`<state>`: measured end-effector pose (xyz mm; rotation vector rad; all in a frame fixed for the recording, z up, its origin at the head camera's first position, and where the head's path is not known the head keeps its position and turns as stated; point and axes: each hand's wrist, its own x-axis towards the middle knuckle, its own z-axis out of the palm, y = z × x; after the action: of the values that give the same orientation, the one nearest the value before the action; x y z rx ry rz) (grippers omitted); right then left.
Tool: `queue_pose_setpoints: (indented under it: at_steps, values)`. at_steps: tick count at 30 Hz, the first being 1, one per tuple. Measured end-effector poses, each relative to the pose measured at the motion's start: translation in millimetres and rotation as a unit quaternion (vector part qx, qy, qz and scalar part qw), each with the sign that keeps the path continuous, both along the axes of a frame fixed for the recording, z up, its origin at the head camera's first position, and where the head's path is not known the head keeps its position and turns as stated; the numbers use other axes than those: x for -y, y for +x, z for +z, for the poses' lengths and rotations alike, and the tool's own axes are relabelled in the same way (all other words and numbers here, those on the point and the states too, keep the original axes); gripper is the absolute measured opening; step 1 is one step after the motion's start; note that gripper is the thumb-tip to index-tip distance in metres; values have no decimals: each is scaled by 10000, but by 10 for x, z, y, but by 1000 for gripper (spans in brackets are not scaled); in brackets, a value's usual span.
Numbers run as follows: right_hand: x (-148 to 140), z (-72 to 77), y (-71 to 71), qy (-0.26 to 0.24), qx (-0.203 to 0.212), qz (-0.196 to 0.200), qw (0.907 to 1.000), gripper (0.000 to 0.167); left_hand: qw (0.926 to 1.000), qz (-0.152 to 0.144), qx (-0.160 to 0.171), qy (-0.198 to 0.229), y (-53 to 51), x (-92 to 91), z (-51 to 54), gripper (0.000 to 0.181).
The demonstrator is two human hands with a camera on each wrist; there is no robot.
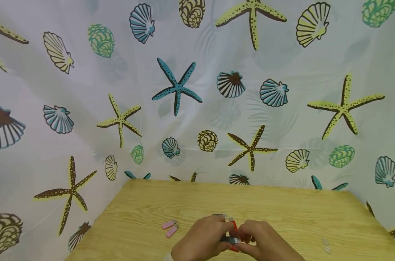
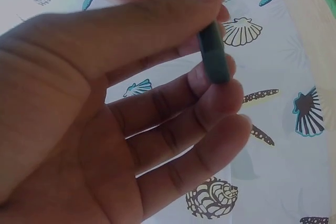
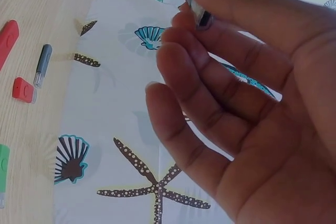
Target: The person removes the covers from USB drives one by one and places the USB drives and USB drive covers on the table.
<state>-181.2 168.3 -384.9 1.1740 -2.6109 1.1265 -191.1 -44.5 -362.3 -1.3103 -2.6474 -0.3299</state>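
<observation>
A dark USB stick (image 1: 229, 239) lies between both hands in the head view, its metal end toward the right. My left hand (image 1: 202, 237) pinches its dark body; in the left wrist view the thumb and fingertips hold the stick (image 2: 214, 59) by its sides. The right hand (image 1: 266, 242) has thumb and index finger at the metal end, and the right wrist view shows this shiny end (image 3: 201, 15) pinched there. Whether a clear cap covers it, I cannot tell. The other right fingers (image 3: 176, 72) are bent loosely.
Two pink USB sticks (image 1: 168, 224) are left of the hands. Beyond and beneath the hands lie red sticks (image 3: 22, 90) and another dark one (image 3: 43, 65); a green stick (image 3: 3, 169) shows at the edge. Small clear pieces (image 1: 326, 245) are at the right. Patterned cloth (image 1: 197, 108) surrounds the table.
</observation>
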Motion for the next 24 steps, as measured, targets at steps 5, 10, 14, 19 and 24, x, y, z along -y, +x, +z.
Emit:
queue_pose_setpoints:
  at_steps: [5,10,14,19,24]
  values:
    - [-18,3,9,-72,-34,16,10000,12,9995,55,300,58,8,0,19,14]
    - [-30,-15,7,-124,-260,148,9995,9,9998,-106,151,32,11,19,37,16]
    - [-28,-19,5,-121,-378,159,9991,8,9997,-220,55,52,12,38,52,15]
    - [-18,0,22,-173,-423,109,9989,6,9996,-184,210,96,18,49,63,16]
    - [-3,11,27,-224,-453,152,9986,6,9994,-174,273,73,18,55,62,17]
